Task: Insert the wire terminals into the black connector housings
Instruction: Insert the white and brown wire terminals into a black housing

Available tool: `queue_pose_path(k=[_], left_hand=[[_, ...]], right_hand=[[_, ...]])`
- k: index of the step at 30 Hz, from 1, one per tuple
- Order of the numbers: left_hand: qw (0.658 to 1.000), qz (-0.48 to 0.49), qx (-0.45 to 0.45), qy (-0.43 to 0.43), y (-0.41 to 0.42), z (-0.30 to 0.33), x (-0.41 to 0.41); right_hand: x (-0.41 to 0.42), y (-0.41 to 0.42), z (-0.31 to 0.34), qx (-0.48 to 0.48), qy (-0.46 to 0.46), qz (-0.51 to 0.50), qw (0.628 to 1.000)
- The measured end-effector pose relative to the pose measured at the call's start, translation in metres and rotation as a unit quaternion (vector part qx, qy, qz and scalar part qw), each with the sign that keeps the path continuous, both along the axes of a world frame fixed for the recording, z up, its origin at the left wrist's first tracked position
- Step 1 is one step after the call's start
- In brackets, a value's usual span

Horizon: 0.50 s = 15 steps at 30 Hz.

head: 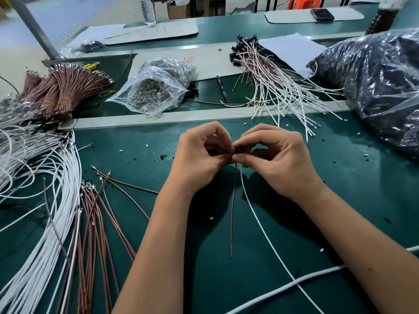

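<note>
Housing: one black connector housing was pinched between the fingertips of both hands, raised above the green work mat in the middle of the view, presumably so its cavities could be seen from above.
Left hand: the left hand was curled, thumb and forefinger closed on the housing's left side; it was judged to be steadying the part.
Right hand: the right hand was curled likewise, its fingertips meeting the housing from the right; whether a terminal was also pinched there could not be told.
Brown wire: a brown wire hung straight down from the housing toward the person, its free end lying on the mat.
White wire: a white wire ran down from just beside the housing and off toward the lower right; it was judged to be already seated or being pushed home.
Supply, left: loose white terminated wires and brown terminated wires were fanned out within reach of the left hand.
Finished pile: assembled leads with black housings were heaped beyond the mat's far edge, well apart from the hands.
Housing stock: a large plastic bag of dark parts lay at the right, probably spare housings.
Other: a clear zip bag of metal parts and a pen lay further back.
</note>
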<state>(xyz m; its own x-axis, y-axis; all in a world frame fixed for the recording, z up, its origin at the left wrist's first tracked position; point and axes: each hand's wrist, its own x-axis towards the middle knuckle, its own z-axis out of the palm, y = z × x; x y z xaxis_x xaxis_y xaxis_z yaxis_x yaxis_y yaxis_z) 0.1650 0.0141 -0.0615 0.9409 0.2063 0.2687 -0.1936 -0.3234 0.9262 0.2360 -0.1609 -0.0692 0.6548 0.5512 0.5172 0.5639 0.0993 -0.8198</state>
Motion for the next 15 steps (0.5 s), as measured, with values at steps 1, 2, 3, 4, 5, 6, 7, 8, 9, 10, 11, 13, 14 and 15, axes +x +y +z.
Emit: queue_pose_path(k=[1,2,3,4,5,6,7,8,9,10,11,13,14,15], left_hand=[[1.000,0.001,-0.001,-0.004,-0.0003,-0.0001,0.0001],[1.000,0.003,-0.001,-0.008,-0.0006,-0.0001,0.0001],[1.000,0.005,-0.001,-0.012,-0.0010,0.0001,0.0001],[1.000,0.006,0.000,-0.016,-0.0016,0.0001,0.0003],[1.000,0.008,0.003,-0.020,-0.0020,0.0004,0.0004],[1.000,0.010,0.006,-0.023,-0.0025,0.0005,0.0007],[1.000,0.011,0.007,-0.025,-0.0029,0.0004,0.0008],[1.000,0.011,0.006,-0.027,-0.0030,0.0004,0.0010],[1.000,0.012,0.005,-0.028,-0.0031,0.0002,0.0012],[1.000,0.012,0.005,-0.029,-0.0029,0.0001,0.0012],[0.999,0.012,0.007,-0.029,-0.0030,-0.0001,0.0011],[0.999,0.014,0.020,-0.029,-0.0029,-0.0004,0.0014],[0.999,0.016,0.027,-0.029,-0.0030,-0.0006,0.0016],[0.999,0.019,0.032,-0.029,-0.0030,-0.0005,0.0017]], right_hand=[[0.0002,-0.0002,0.0001,0.001,-0.002,0.000,1.000],[0.0004,-0.0002,-0.0001,0.003,-0.005,-0.002,1.000],[0.0006,-0.0002,-0.0002,0.005,-0.008,-0.003,1.000],[0.0007,-0.0003,-0.0004,0.006,-0.011,-0.005,1.000],[0.0008,-0.0001,-0.0006,0.008,-0.013,-0.006,1.000],[0.0006,0.0002,-0.0008,0.008,-0.015,-0.007,1.000],[0.0004,0.0005,-0.0012,0.008,-0.016,-0.008,1.000],[0.0003,0.0008,-0.0015,0.009,-0.015,-0.009,1.000],[0.0003,0.0010,-0.0019,0.010,-0.013,-0.009,1.000],[0.0005,0.0012,-0.0021,0.012,-0.010,-0.008,1.000],[0.0006,0.0013,-0.0023,0.015,-0.007,-0.008,1.000],[0.0005,0.0015,-0.0026,0.021,0.000,-0.007,1.000],[0.0001,0.0019,-0.0027,0.024,0.001,-0.007,1.000],[-0.0003,0.0025,-0.0027,0.027,0.001,-0.008,1.000]])
